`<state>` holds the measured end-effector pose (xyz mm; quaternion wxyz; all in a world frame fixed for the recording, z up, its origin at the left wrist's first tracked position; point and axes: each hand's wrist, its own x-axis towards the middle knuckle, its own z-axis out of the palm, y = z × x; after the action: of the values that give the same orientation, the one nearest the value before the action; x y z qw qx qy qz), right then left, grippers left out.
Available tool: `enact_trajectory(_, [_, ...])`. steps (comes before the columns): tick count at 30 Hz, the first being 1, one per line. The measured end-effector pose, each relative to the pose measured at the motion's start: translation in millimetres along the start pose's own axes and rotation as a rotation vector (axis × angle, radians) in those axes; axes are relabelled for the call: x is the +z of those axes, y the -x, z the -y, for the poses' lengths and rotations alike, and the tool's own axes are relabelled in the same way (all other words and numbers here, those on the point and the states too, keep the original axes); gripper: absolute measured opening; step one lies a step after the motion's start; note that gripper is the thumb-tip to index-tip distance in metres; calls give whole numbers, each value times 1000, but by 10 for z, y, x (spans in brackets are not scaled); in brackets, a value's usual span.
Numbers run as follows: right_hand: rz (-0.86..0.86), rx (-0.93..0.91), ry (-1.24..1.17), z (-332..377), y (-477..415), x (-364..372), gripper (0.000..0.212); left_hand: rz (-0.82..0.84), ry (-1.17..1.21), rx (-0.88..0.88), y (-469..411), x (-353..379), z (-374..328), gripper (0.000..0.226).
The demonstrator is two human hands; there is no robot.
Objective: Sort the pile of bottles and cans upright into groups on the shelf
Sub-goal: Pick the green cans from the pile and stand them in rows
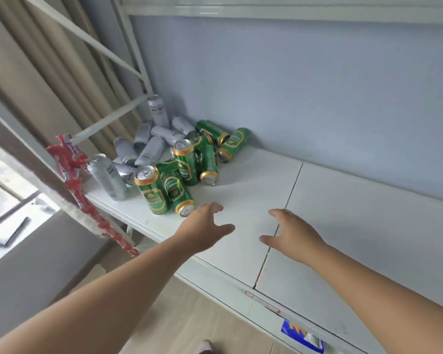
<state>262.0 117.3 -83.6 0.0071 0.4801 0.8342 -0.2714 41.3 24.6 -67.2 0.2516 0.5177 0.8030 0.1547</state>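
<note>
Silver aluminium cans (149, 146): heaped at left end of white shelf (343, 226), mostly lying, perhaps two upright.
Green gold-rimmed cans (187, 162): jumbled just right of those, two upright.
Left hand (202, 231): empty, fingers spread, near frontmost green can.
Right hand (292, 233): empty, fingers spread, over shelf.

At least six green cans (152, 194) and about eight silver cans (108, 178) are lying or standing in one pile on the shelf (343, 226), some partly hiding others.

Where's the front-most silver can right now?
Head view, left side: the silver can stands at the pile's left edge, left of an upright green can.
</note>
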Motion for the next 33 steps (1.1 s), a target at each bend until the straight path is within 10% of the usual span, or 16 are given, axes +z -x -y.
enact_trajectory(19, [-40,89,-188,1509,-1398,464,80,-87,-2,-320,-587,-1120,1809,62])
enact_trajectory(33, [-280,84,-256,1973,-2333,607,81,-145,227,-32,-780,-1227,1783,80])
